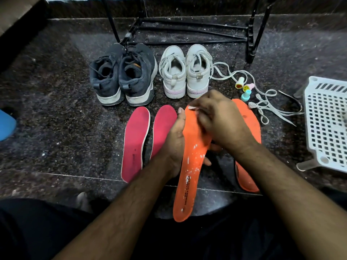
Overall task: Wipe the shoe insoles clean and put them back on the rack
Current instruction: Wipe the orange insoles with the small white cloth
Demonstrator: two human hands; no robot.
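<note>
My left hand (173, 143) grips an orange insole (189, 177) by its left edge and holds it up off the floor; white specks dot its middle. My right hand (219, 121) presses a small white wipe (191, 108) against the insole's toe end. A second orange insole (249, 128) lies on the floor to the right, partly hidden by my right arm. Two pink insoles (135, 139) (161, 126) lie side by side to the left. The black metal rack (187, 30) stands at the back.
Dark grey sneakers (122, 76) and white sneakers (185, 72) stand in front of the rack. Loose white laces (266, 107) and three small coloured bottles (246, 90) lie to the right, beside a white perforated plastic basket (326, 124). A blue object (6, 125) sits at the left edge.
</note>
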